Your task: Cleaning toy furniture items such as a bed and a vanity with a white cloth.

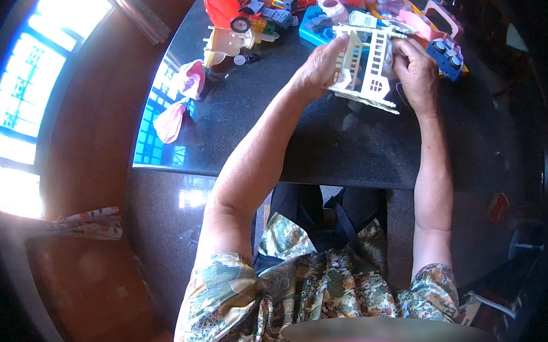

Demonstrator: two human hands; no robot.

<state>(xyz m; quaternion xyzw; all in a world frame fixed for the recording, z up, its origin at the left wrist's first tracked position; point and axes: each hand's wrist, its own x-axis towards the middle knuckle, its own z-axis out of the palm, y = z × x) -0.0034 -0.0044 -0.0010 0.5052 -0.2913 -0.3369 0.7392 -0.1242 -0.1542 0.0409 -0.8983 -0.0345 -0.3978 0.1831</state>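
A cream plastic toy frame (376, 61), with ladder-like slots and a small lattice window, is tilted above the dark table. My left hand (322, 66) grips its left side, thumb along the upper slotted panel. On the other side, my right hand (415, 67) has curled fingers around a pale crumpled piece of material (388, 57), pressed close to the frame's right panel. Whether that material is cloth or plastic film cannot be told. The fingertips of my right hand are partly hidden. Just behind the frame lies a teal plastic tray (308, 29).
Toys crowd the table's far side, including a red toy vehicle (218, 8), a cream toy piece (222, 45) and a blue toy car (445, 59). Two pink crumpled pieces (169, 122) lie at left. The polished dark table's (347, 160) near edge runs before my lap.
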